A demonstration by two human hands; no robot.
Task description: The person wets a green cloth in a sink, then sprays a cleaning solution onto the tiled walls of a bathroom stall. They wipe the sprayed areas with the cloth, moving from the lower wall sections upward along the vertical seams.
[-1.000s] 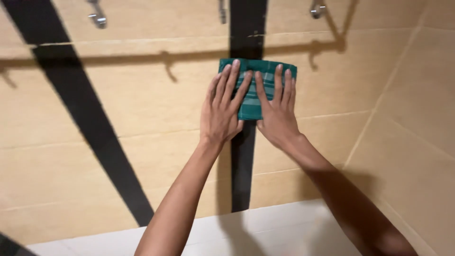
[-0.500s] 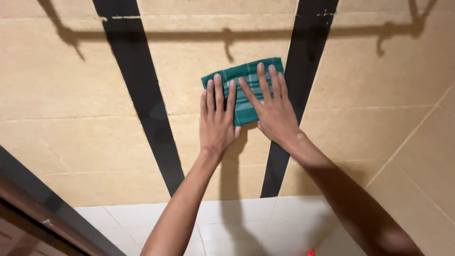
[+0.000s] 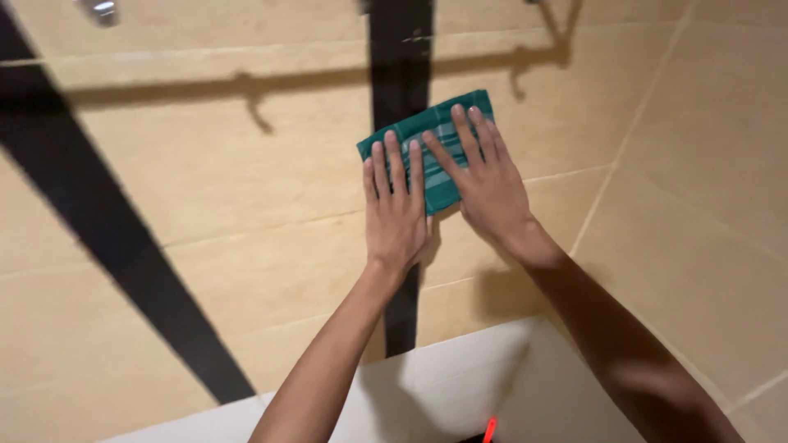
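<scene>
Both hands lie flat on a folded green cloth (image 3: 427,152) pressed against a beige tiled wall (image 3: 205,180). The left hand (image 3: 396,209) has its fingers straight and close together, fingertips on the cloth's lower left part, palm on the bare tile just below the cloth. The right hand (image 3: 486,179) lies just beside it to the right, fingers spread a little and laid over the cloth's right half, thumb angled toward the left hand. Neither grip is closed: both hands are open and flat, pushing on the cloth rather than clasping it. The cloth is dark green with paler stripes, tilted so that its right end sits higher than its left, and its top edge shows clear above the fingertips. It overlaps the right edge of a black vertical stripe (image 3: 400,74) that runs down the wall behind the hands and shows again below the left wrist. A second black stripe (image 3: 115,238), broader, slants across the wall well to the left. A long dark shadow with hook shapes (image 3: 254,107) crosses the wall above the cloth. A metal fitting (image 3: 100,10) shows at the top left edge, blurred. Below the forearms lies a white tiled floor (image 3: 460,385), with a small red glow (image 3: 489,428) at the bottom edge
</scene>
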